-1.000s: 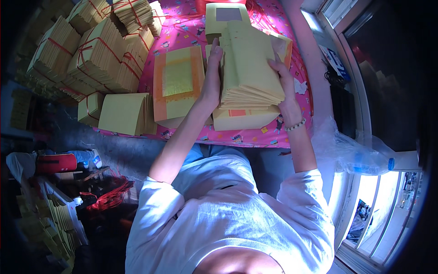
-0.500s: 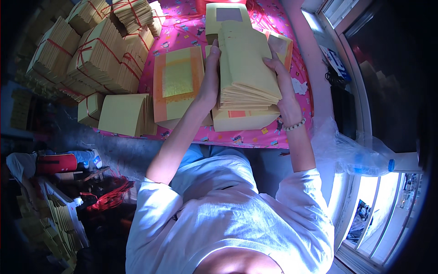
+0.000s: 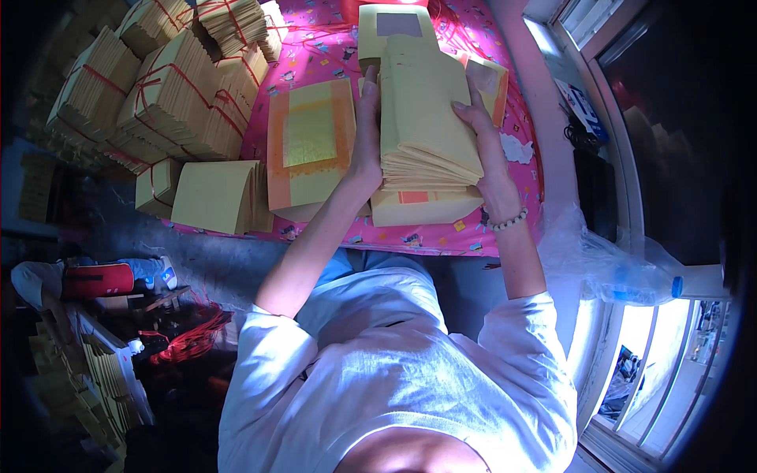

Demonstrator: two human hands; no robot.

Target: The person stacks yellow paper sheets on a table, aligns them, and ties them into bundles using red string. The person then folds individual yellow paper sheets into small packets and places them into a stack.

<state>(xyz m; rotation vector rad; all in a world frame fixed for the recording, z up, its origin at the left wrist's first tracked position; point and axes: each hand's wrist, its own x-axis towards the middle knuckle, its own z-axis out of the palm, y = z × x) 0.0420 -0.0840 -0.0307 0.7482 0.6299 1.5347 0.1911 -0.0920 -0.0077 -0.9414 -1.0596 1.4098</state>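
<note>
Between my two hands stands a thick stack of folded yellow paper, its layered edges facing me. My left hand lies along the stack's left side. On the opposite side my right hand presses with its thumb on the near top face. Under the stack is a pale yellow block of paper with an orange patch. To the left of my left hand lies a stack with an orange border and a gold panel. Another yellow stack with a grey rectangle sits behind.
A pink patterned cloth covers the table. Paper bundles tied with red string are piled at the far left, beside a loose yellow stack. A crumpled white tissue lies at the right edge. A plastic bottle is near the window.
The stack in my hands has become slightly narrower and more even at its edges. My right hand has moved a little to the left with it.
</note>
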